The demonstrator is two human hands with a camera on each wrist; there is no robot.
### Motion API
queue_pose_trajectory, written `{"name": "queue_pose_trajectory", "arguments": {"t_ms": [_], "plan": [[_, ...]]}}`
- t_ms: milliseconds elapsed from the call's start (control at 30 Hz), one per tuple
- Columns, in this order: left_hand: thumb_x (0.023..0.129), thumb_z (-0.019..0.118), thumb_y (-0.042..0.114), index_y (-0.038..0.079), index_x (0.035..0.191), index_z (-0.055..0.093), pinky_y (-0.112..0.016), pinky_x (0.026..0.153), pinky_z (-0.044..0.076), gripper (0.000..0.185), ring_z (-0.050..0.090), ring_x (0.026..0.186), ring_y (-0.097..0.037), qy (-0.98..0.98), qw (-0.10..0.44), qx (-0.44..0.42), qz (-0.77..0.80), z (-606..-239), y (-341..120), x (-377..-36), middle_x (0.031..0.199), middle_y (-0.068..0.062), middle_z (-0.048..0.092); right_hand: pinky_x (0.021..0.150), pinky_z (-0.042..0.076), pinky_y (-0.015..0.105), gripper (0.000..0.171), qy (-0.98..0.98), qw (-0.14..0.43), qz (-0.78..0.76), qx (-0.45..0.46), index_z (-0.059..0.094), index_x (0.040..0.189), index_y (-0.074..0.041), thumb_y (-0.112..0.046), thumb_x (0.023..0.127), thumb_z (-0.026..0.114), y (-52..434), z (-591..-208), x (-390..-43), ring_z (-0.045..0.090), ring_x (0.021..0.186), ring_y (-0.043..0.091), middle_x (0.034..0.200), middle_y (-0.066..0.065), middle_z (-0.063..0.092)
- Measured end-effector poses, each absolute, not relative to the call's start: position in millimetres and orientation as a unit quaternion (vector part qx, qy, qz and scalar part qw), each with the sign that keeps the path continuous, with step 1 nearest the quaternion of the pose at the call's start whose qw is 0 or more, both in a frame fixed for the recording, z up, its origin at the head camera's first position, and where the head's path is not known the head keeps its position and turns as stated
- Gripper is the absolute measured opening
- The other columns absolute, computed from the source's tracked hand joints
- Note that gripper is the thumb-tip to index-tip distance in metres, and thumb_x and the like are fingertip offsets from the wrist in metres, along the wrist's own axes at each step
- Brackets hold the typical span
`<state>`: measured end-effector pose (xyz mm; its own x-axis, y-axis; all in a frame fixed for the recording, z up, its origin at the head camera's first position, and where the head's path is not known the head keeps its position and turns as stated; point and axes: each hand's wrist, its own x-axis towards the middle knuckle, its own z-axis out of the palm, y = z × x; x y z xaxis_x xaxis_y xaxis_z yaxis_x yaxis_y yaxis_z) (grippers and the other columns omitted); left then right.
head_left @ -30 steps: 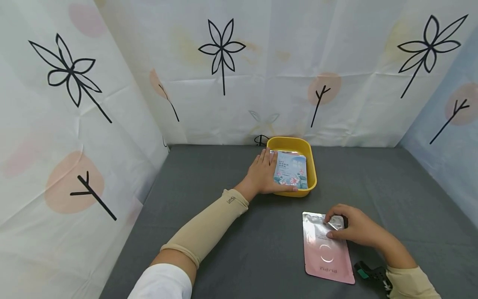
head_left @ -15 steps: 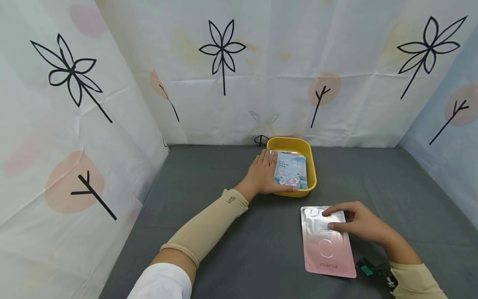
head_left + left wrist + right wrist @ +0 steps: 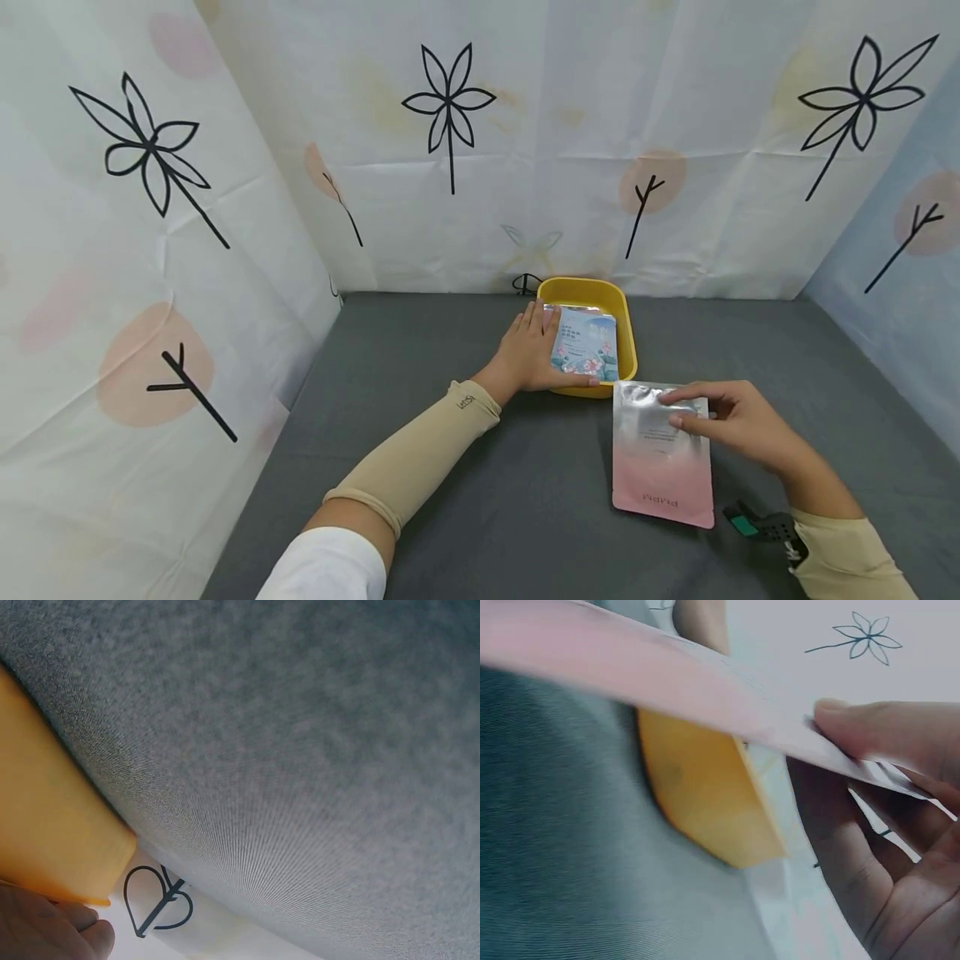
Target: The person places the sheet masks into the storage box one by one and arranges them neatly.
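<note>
On grey felt (image 3: 450, 467), right grip (image 3: 738, 421) pinches pink sachet (image 3: 660, 454); left grip (image 3: 528, 354) flat.

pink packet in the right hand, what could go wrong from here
The right hand pinches the pink packet only at its top edge, so it may slip or flop down. The yellow tray already holds a blue packet, and the left hand rests on that side, so the pink one could catch on the rim or thumb.
</note>
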<state>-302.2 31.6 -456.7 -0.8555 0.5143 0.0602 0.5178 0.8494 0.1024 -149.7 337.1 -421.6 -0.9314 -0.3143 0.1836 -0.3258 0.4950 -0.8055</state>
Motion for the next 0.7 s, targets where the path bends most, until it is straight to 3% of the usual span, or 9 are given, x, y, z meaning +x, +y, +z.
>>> {"name": "queue_pose_trajectory", "arguments": {"t_ms": [133, 367, 567, 700], "plan": [[0.079, 0.052, 0.097, 0.011, 0.172, 0.007, -0.049, 0.135, 0.018, 0.134, 0.009, 0.167, -0.035, -0.961, 0.015, -0.269, -0.06, -456, 32, -302, 0.179, -0.022, 0.004, 0.058, 0.054, 0.028, 0.027, -0.857, 0.055, 0.481, 0.176, 0.077, 0.121, 0.001, 0.002, 0.093, 0.078, 340, -413, -156, 0.058, 0.07, 0.014, 0.113, -0.021, 0.074], [0.079, 0.051, 0.097, 0.011, 0.172, 0.006, -0.048, 0.135, 0.017, 0.134, 0.008, 0.167, -0.034, -0.963, 0.011, -0.264, -0.054, -454, 33, -301, 0.179, -0.02, 0.003, 0.056, 0.052, 0.021, 0.027, -0.809, 0.139, 0.552, 0.146, 0.074, 0.119, 0.009, 0.011, 0.093, 0.074, 346, -403, -175, 0.056, 0.063, 0.01, 0.093, -0.01, 0.074], [0.079, 0.051, 0.097, 0.006, 0.171, 0.008, -0.048, 0.135, 0.018, 0.136, 0.01, 0.167, -0.035, -0.961, 0.012, -0.269, -0.058, -455, 34, -300, 0.179, -0.021, 0.005, 0.064, 0.057, 0.015, 0.028, -0.736, 0.185, 0.645, 0.091, 0.071, 0.125, 0.009, 0.004, 0.097, 0.072, 345, -399, -193, 0.067, 0.077, 0.004, 0.103, -0.004, 0.072], [0.079, 0.053, 0.096, 0.005, 0.171, 0.009, -0.048, 0.134, 0.019, 0.136, 0.012, 0.167, -0.035, -0.96, 0.019, -0.271, -0.062, -454, 35, -300, 0.179, -0.021, 0.008, 0.069, 0.058, 0.013, 0.029, -0.708, 0.209, 0.671, 0.07, 0.071, 0.125, 0.009, 0.003, 0.097, 0.073, 342, -400, -208, 0.068, 0.082, 0.004, 0.107, -0.003, 0.07]]}}
